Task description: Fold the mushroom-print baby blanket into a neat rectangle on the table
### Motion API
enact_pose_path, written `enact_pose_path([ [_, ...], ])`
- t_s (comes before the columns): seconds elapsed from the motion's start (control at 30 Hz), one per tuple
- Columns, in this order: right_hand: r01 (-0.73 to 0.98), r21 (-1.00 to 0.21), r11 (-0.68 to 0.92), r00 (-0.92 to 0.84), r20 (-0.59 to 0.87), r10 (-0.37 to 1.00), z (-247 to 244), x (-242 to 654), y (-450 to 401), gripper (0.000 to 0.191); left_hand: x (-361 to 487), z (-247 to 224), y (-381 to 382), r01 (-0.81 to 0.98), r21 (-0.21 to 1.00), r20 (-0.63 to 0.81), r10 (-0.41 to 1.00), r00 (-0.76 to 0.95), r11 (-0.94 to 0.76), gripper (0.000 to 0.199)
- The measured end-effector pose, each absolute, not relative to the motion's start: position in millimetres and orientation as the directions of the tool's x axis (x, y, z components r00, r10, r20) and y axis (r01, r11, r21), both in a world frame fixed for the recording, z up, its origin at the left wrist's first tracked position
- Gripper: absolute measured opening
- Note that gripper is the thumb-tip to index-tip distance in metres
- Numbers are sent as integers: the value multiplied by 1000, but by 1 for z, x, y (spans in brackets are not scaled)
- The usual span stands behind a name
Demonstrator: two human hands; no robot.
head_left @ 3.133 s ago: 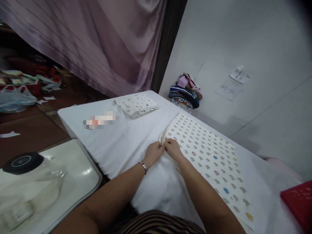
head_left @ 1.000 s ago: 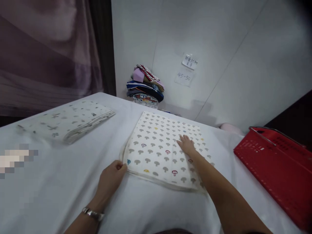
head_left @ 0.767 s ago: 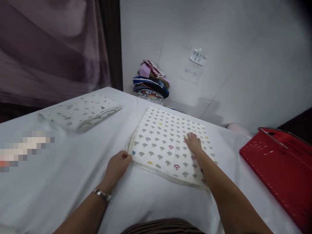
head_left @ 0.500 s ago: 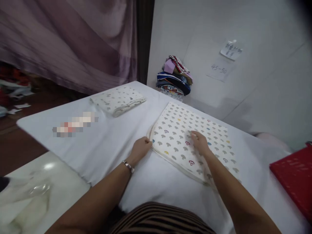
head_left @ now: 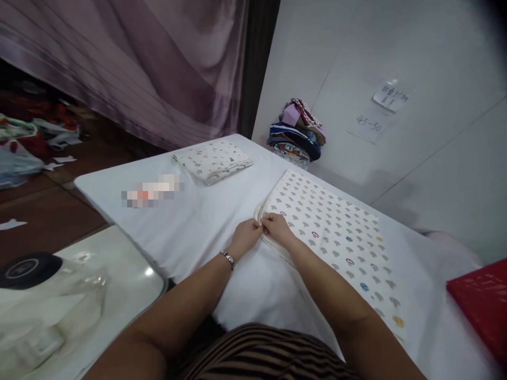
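Note:
A folded white cloth with grey mushroom prints (head_left: 336,232) lies on the white-covered table (head_left: 154,232). My left hand (head_left: 247,235), with a metal bracelet at the wrist, pinches the cloth's near left corner. Beside it, almost touching, my right hand (head_left: 274,228) has its fingers closed on the same corner edge. The exact fold between the fingertips is hidden. Farther back on the table rests a second folded cloth with small prints (head_left: 216,161). A blurred-out item (head_left: 152,191) lies to its left.
Stacked clothes (head_left: 297,132) stand behind the table by the wall. A red object (head_left: 483,306) is at the right edge. At the lower left, a pale stool or table (head_left: 130,269) bears a clear container with a black lid (head_left: 29,270). A pink curtain (head_left: 158,63) hangs behind.
My right hand has moved left from the middle of the mushroom cloth to its corner, beside my left hand. The view has shifted, and more of the black-lidded container shows.

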State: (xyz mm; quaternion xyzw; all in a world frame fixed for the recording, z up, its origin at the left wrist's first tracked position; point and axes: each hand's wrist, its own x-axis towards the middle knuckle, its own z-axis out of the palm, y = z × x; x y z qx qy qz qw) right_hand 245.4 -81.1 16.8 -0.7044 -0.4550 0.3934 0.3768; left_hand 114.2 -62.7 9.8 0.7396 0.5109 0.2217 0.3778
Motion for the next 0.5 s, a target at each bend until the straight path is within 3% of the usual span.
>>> enact_pose_path([
  [0.2,348,-880,-322,336,-203,920,27,244,-85,14,111,9,-57,513,842,-72,907,415,-168,24],
  [0.5,705,-635,-316,306,-130,943,41,251,-75,14,111,10,-64,527,829,-17,934,358,-187,18],
])
